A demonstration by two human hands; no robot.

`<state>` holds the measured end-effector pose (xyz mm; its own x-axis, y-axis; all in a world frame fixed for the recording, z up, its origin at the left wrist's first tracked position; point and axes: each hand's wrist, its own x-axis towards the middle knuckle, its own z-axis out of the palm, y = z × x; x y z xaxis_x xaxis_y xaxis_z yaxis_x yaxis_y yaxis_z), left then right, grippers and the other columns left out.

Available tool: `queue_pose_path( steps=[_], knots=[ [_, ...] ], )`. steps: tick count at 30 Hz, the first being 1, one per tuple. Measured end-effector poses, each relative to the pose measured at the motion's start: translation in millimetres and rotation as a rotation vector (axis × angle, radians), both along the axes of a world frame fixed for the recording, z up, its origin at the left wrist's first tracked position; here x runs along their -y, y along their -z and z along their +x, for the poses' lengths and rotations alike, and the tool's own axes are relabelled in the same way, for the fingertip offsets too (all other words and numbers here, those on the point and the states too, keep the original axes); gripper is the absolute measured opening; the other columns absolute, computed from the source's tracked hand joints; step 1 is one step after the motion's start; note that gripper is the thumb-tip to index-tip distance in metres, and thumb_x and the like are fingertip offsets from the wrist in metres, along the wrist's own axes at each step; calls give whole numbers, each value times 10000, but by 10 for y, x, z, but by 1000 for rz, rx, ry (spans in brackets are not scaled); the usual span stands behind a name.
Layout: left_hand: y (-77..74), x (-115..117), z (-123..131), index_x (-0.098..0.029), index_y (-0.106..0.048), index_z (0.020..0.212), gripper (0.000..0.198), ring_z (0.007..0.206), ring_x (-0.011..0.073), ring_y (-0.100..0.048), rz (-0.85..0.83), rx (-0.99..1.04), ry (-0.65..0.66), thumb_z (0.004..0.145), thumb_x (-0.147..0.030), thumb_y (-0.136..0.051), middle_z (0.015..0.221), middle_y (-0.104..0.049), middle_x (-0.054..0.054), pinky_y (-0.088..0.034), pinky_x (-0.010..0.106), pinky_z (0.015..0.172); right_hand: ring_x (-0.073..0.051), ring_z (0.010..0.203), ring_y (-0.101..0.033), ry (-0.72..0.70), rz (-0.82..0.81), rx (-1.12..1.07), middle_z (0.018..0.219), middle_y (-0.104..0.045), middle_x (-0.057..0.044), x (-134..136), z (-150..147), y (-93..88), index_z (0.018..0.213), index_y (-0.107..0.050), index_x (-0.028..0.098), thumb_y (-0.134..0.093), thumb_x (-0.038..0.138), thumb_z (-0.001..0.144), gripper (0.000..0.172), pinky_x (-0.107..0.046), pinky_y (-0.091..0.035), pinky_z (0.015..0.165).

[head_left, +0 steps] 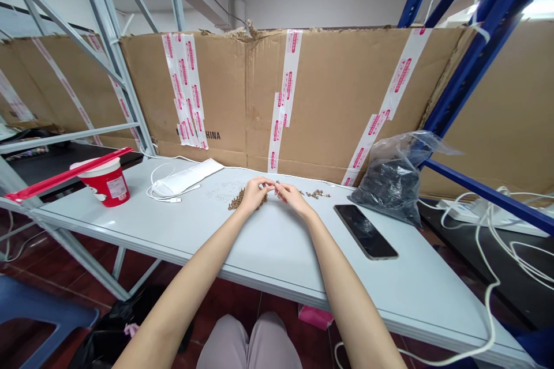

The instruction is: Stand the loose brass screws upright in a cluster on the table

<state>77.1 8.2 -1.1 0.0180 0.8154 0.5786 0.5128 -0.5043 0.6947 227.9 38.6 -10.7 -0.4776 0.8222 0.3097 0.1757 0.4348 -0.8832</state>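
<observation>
My left hand (pixel 254 195) is over a pile of small brown pieces (pixel 236 202), with its fingertips pinched together. Facing it, my right hand (pixel 293 196) is also pinched, and the fingertips of both hands meet above the table. Whatever lies between them is too small to make out. Part of the brown pile is hidden behind my left hand. A smaller scatter of brown pieces (pixel 318 194) lies to the right of my right hand. Left of the pile, small clear pieces (pixel 227 189) are spread on the grey table (pixel 194 230).
A phone (pixel 366 232) lies right of my hands, before a plastic bag of black items (pixel 389 179). To the left are a white power strip (pixel 190 177) with cables and a red cup (pixel 106 181). A cardboard wall (pixel 225 86) closes off the back.
</observation>
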Motion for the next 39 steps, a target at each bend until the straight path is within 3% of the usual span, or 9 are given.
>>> queue_pose_path(
  steps=[6,9,12,18,23,29,33,39],
  knots=[
    [-9,25,12,-196,-693,820,165,789,154,-531,-13,-32,22,729,-219,-557,826,-663,28,-401,262,736,-94,461,-345,4,3,20,462,-378,29,47,7,-36,511,-455,168,-320,589,802,529,-230,-276,496],
    [-2,20,11,-196,-691,835,176,809,154,-532,-11,-31,18,733,-202,-548,834,-664,26,-400,261,739,-93,458,-352,-32,-66,22,464,-391,31,58,13,-53,562,-476,163,-289,598,806,533,-228,-281,496],
    [12,0,-1,-194,-691,823,165,792,147,-533,14,-18,8,731,-202,-554,817,-664,22,-396,266,755,-87,460,-342,-43,-62,-7,482,-386,49,45,17,-58,652,-496,159,-401,576,772,444,-221,-268,494],
    [29,-9,-4,-192,-688,839,164,764,142,-528,-6,-38,34,727,-216,-570,827,-661,22,-402,253,717,-81,453,-304,-69,-56,1,457,-347,45,42,19,-44,541,-427,168,-334,571,800,488,-223,-238,486],
    [15,-2,-9,-185,-689,826,163,770,142,-530,2,-31,22,745,-219,-551,823,-661,27,-398,258,734,-80,457,-320,-52,-65,-3,494,-379,57,45,26,-58,678,-486,163,-427,561,760,411,-216,-244,483],
    [31,-18,-10,-182,-687,834,169,730,132,-521,-3,-33,48,742,-210,-549,822,-657,28,-399,243,682,-82,453,-302,-91,-108,-12,465,-349,49,51,-3,-38,564,-444,169,-362,595,773,482,-222,-233,478],
    [32,-21,-15,-179,-686,825,160,714,127,-518,11,-34,59,738,-202,-554,808,-656,22,-397,242,685,-87,454,-325,-100,-162,-35,482,-374,43,64,-18,-31,595,-466,168,-353,614,768,492,-219,-246,470],
    [38,-17,-19,-181,-662,853,156,748,132,-531,-10,-78,44,749,-210,-550,860,-647,21,-406,256,750,-93,471,-359,-12,-58,47,495,-387,44,52,-2,-48,648,-506,160,-367,567,788,452,-216,-280,500]
  ],
)
